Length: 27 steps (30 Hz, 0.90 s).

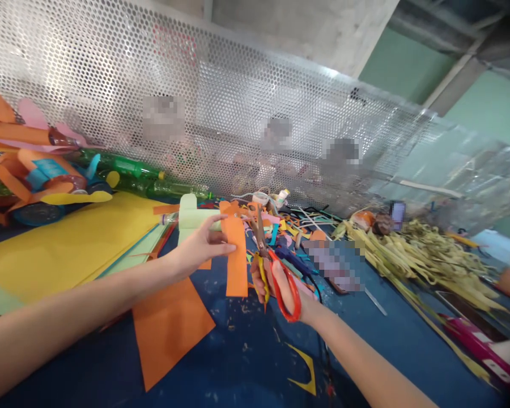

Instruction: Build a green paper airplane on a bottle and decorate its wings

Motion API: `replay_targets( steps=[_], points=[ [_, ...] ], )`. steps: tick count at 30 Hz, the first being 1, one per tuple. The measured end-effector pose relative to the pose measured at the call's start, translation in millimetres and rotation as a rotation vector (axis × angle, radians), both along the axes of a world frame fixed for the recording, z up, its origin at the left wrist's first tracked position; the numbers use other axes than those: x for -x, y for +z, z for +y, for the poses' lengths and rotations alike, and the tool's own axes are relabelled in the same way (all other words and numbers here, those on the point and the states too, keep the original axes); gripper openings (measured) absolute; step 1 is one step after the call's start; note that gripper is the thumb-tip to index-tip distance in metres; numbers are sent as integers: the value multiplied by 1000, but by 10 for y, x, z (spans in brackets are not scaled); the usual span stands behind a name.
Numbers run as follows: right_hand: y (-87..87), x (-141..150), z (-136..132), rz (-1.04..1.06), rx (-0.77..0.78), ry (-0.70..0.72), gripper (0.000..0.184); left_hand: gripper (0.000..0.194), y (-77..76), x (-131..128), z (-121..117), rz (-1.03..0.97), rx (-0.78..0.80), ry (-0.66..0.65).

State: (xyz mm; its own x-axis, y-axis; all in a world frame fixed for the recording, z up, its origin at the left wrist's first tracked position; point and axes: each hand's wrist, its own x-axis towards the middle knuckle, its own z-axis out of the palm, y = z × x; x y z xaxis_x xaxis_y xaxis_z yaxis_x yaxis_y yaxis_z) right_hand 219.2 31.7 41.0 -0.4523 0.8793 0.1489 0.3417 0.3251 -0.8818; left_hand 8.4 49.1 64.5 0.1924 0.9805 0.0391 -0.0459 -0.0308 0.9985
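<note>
While the half-curled left hand (208, 245) pinched an upright orange paper strip (237, 258) at centre, the right hand (283, 286), curled through red-handled metal scissors (276, 266), worked at five o'clock; no writing was legible.

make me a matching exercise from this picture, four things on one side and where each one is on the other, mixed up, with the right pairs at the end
Things:
1. scissors
2. orange strip
3. green bottles
4. pale dry leaf strips

Places:
A. lying in a loose heap on the right side of the blue table
B. in the left hand
C. lying on the left, near the foot of the perforated screen
D. in the right hand

Right pairs: 1-D, 2-B, 3-C, 4-A
</note>
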Motion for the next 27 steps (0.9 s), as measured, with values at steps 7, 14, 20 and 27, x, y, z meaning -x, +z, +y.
replay_targets(
  steps=[7, 14, 20, 27],
  points=[
    [-6, 0, -105, -14, 172, 52, 52, 76, 254, -11, 110, 82, -158, 85],
    [20, -79, -89, -88, 13, 84, 43, 63, 184, 19, 144, 196, -127, 32],
    [47, -104, -100, -267, -137, 99, 38, 17, 165, 2, 158, 184, -176, 41],
    [29, -112, -107, -349, -168, 93, 38, 20, 139, -38, 149, 174, -227, 35]
  ],
)
